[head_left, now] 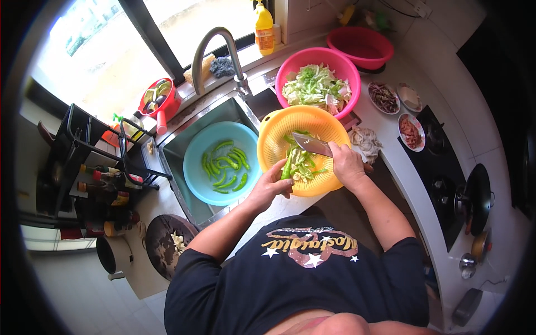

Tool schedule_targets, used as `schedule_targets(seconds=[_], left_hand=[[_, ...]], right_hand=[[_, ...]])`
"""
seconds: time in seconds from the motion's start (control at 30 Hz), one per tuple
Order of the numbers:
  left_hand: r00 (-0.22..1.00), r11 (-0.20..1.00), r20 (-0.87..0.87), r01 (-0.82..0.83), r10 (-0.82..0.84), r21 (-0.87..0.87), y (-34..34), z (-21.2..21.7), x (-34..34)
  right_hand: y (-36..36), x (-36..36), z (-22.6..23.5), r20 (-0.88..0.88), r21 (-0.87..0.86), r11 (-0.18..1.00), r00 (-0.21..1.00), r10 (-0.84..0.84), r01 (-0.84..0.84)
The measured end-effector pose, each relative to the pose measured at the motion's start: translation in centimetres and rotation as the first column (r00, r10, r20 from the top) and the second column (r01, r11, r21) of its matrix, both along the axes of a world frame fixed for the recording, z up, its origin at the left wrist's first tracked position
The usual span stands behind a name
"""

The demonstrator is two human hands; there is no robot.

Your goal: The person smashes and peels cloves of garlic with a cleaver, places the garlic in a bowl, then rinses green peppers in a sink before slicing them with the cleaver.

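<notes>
My left hand [269,185] pinches a long green pepper [287,169] over a yellow colander [330,124]. Closed round the handle of a kitchen knife [312,144], my right hand [348,165] keeps the blade above the colander, pointing left. Beneath the blade lie cut green pepper pieces [303,166]. Left of the colander, a light blue basin [192,162] sits in the sink with several whole green peppers [227,162] in it. My right fingers cover most of the knife handle.
Behind the colander stands a pink basin [355,78] of chopped cabbage. A curved faucet [215,34] rises over the sink [173,162]. A crumpled cloth [364,144] and small plates of food [411,133] are to the right, beside the stove [441,184]. At lower left is a round chopping board [159,245].
</notes>
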State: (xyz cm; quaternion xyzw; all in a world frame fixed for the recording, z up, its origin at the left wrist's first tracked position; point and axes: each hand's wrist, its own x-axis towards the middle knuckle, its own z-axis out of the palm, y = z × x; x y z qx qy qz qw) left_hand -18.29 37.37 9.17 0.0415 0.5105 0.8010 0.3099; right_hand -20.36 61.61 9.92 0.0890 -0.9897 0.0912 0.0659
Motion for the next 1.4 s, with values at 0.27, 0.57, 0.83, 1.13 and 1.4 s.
schedule_targets(seconds=[0.27, 0.57, 0.83, 1.13, 1.4], left_hand=[[0.922, 0.798, 0.364, -0.118, -0.133, 0.591, 1.7, -6.0, -2.6], [0.986, 0.932, 0.108, -0.158, 0.129, 0.328, 2.9, -1.8, 0.2], [0.998, 0.925, 0.053, -0.04, 0.021, 0.377, 2.0, 0.2, 0.5], [0.972, 0.912, 0.236, -0.08, -0.019, 0.402, 1.6, -3.3, -1.2], [0.985, 0.961, 0.013, -0.17, 0.171, 0.217, 2.8, -2.5, -0.9]], right_hand=[[-6.5, 4.2, 2.8, -0.302, -0.272, 0.866, 0.892, 0.338, -0.42], [-4.5, 3.4, 0.8, -0.324, -0.122, 0.937, 0.905, 0.275, -0.328], [-1.3, 1.7, -0.8, -0.216, -0.115, 0.99, 0.975, 0.05, -0.077], [-3.7, 3.5, 1.4, -0.193, -0.243, 0.919, 0.944, 0.269, -0.312], [-3.1, 2.9, 0.1, -0.281, -0.16, 0.937, 0.924, 0.258, -0.31]])
